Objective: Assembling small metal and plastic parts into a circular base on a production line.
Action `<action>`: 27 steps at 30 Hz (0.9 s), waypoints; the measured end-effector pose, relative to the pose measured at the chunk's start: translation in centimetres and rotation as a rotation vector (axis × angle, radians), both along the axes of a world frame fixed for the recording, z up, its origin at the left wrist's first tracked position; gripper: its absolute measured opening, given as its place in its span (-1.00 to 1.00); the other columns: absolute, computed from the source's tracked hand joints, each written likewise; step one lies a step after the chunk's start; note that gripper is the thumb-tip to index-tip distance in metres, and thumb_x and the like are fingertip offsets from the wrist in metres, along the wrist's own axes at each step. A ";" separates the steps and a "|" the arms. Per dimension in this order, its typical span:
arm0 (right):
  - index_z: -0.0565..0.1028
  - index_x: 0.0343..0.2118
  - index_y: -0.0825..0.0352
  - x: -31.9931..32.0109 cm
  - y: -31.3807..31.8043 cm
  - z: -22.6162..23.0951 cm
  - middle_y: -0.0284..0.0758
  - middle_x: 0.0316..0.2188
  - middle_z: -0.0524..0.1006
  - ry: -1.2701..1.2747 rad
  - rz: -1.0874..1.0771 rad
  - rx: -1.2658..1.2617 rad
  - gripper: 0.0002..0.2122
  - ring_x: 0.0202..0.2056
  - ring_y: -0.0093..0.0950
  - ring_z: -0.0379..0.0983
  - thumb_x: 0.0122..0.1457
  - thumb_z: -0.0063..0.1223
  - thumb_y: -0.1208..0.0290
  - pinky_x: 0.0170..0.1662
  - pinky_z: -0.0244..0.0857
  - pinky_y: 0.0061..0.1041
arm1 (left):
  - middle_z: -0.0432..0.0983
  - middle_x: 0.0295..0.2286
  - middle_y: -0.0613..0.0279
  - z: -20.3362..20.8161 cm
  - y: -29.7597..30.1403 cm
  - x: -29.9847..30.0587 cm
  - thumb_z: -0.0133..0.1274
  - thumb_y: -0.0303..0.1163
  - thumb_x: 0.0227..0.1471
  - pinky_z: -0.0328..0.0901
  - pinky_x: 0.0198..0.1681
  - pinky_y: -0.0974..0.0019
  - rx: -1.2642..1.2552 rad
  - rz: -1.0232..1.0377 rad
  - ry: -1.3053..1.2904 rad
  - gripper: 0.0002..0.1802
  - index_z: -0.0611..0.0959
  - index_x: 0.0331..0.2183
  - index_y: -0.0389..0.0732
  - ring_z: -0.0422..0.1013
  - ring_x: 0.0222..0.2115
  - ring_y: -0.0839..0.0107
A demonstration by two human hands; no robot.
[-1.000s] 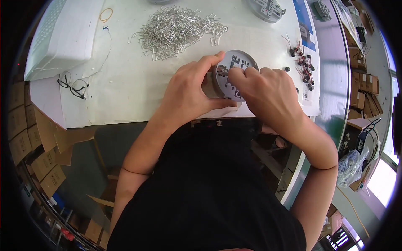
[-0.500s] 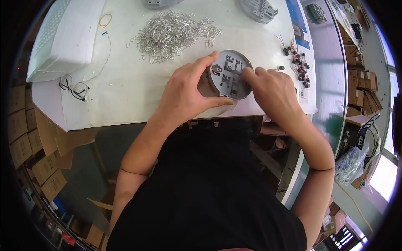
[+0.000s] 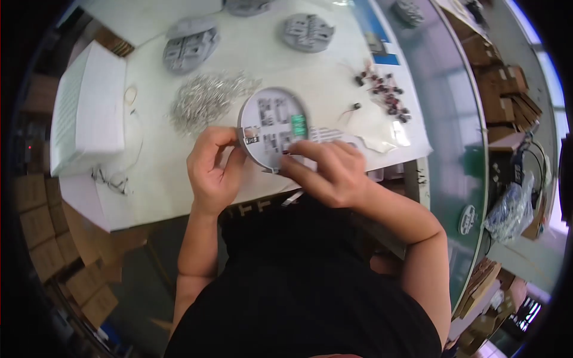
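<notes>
White table [image 3: 152,200], heaped silver clips [image 3: 203,104], grey round housings [image 3: 307,33], black wired parts [image 3: 391,100], foam block [image 3: 92,113]

We look steeply down from the wearer's head through the left of two side-by-side fisheye cameras, facing forward over the black shirt [image 3: 304,286] to the white table [image 3: 158,194]. We see the left hand [image 3: 212,170] and right hand [image 3: 331,170] fairly close, mid-view, while our wide, bent margins reach cardboard boxes [image 3: 45,244] at left and a plastic bag [image 3: 510,209] at right.

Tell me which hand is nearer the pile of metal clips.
Left. The left hand appears just below the pile; the right hand is farther, at the lower right of the round housing.
</notes>
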State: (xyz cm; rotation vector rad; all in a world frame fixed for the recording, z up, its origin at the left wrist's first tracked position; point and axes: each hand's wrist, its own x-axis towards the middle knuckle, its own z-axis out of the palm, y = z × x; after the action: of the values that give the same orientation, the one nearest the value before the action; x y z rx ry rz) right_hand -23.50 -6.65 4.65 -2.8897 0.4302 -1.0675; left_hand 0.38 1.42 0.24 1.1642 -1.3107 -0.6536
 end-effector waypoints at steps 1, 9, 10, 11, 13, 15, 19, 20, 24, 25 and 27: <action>0.66 -0.02 0.25 -0.3 -0.5 0.3 -0.23 -0.12 0.58 -0.054 0.030 -0.060 -0.56 -0.55 -0.57 0.42 -0.07 0.42 0.47 -0.51 0.29 -0.56 | 0.56 -0.15 0.09 0.4 -0.2 -0.1 0.18 -0.79 0.11 0.44 -0.10 0.42 -0.080 0.000 0.083 -0.68 0.65 -0.08 -0.36 0.53 -0.22 0.44; 0.72 -0.17 0.21 -0.6 -1.0 2.7 -0.34 -0.28 0.62 -0.200 0.083 -0.112 -0.68 -0.63 -0.66 0.21 -0.07 0.34 0.57 -0.60 0.00 -0.64 | 0.55 -0.07 -0.08 3.2 0.3 -1.7 0.14 -0.78 0.20 0.48 0.02 0.30 -0.223 -0.065 0.240 -0.75 0.60 -0.07 -0.43 0.56 -0.11 0.33; 0.70 -0.12 0.23 -0.9 -0.9 2.9 -0.33 -0.25 0.60 -0.160 0.105 -0.069 -0.62 -0.61 -0.64 0.26 -0.08 0.36 0.58 -0.57 0.07 -0.62 | 0.55 -0.07 -0.08 3.2 0.4 -1.7 0.14 -0.78 0.20 0.48 0.02 0.30 -0.220 -0.058 0.240 -0.75 0.60 -0.07 -0.43 0.56 -0.11 0.33; 0.68 -0.06 0.25 -1.1 -0.8 3.0 -0.31 -0.22 0.57 -0.119 0.127 -0.029 -0.57 -0.59 -0.62 0.30 -0.09 0.38 0.58 -0.55 0.14 -0.61 | 0.55 -0.06 -0.10 3.2 0.5 -1.6 0.15 -0.77 0.21 0.48 0.03 0.29 -0.223 -0.067 0.253 -0.75 0.60 -0.07 -0.43 0.57 -0.09 0.32; 0.67 0.00 0.27 -1.0 -0.6 3.6 -0.30 -0.20 0.55 -0.076 0.148 0.014 -0.51 -0.57 -0.60 0.35 -0.10 0.40 0.58 -0.52 0.20 -0.59 | 0.55 -0.03 -0.12 3.2 0.7 -1.6 0.18 -0.73 0.22 0.48 0.04 0.28 -0.230 -0.092 0.279 -0.76 0.60 -0.06 -0.42 0.58 -0.07 0.30; 0.67 0.06 0.25 -0.3 -0.3 4.6 -0.34 -0.25 0.52 -0.034 0.081 0.038 -0.47 -0.56 -0.60 0.37 -0.10 0.39 0.56 -0.52 0.24 -0.57 | 0.56 -0.03 -0.13 3.2 1.1 -1.5 0.18 -0.73 0.23 0.49 0.02 0.29 -0.229 -0.082 0.261 -0.76 0.59 -0.07 -0.42 0.59 -0.08 0.29; 0.66 0.13 0.23 0.6 -0.2 7.2 -0.39 -0.31 0.49 0.172 0.014 0.105 -0.41 -0.55 -0.59 0.40 -0.09 0.39 0.54 -0.52 0.28 -0.54 | 0.59 -0.06 -0.15 3.5 1.4 -1.4 0.16 -0.73 0.24 0.51 -0.06 0.31 -0.240 -0.066 0.174 -0.78 0.58 -0.08 -0.40 0.61 -0.13 0.29; 0.65 0.16 0.22 0.7 -0.2 7.4 -0.41 -0.33 0.48 0.264 -0.004 0.133 -0.40 -0.55 -0.58 0.41 -0.08 0.38 0.53 -0.52 0.30 -0.53 | 0.60 -0.07 -0.15 3.6 1.4 -1.4 0.15 -0.73 0.24 0.51 -0.08 0.32 -0.249 -0.067 0.123 -0.79 0.57 -0.09 -0.39 0.61 -0.15 0.30; 0.65 0.16 0.25 0.6 -0.6 6.4 -0.42 -0.35 0.46 0.146 0.081 0.027 -0.40 -0.55 -0.55 0.42 -0.07 0.36 0.50 -0.53 0.30 -0.52 | 0.62 -0.11 -0.16 3.5 1.9 -1.7 0.13 -0.72 0.25 0.51 -0.14 0.35 -0.269 -0.041 0.044 -0.80 0.55 -0.10 -0.37 0.62 -0.20 0.32; 0.65 0.16 0.25 0.5 -0.6 6.5 -0.42 -0.35 0.46 0.148 0.080 0.028 -0.40 -0.55 -0.55 0.42 -0.07 0.36 0.50 -0.53 0.30 -0.52 | 0.62 -0.12 -0.17 3.5 2.1 -1.8 0.12 -0.72 0.25 0.50 -0.16 0.36 -0.275 -0.027 0.030 -0.80 0.54 -0.10 -0.36 0.62 -0.22 0.33; 0.64 0.17 0.27 0.3 -0.5 6.5 -0.42 -0.34 0.47 0.131 0.110 0.034 -0.38 -0.54 -0.59 0.43 -0.09 0.42 0.48 -0.52 0.29 -0.54 | 0.62 -0.11 -0.18 3.7 2.2 -1.9 0.13 -0.72 0.25 0.50 -0.17 0.36 -0.278 -0.031 0.038 -0.80 0.54 -0.10 -0.36 0.62 -0.23 0.33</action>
State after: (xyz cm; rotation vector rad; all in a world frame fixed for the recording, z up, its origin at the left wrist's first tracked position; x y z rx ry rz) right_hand -23.16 -7.14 11.12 -2.9246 0.2874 -0.8507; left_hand -1.47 3.66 3.90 0.9032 -1.3418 -0.4950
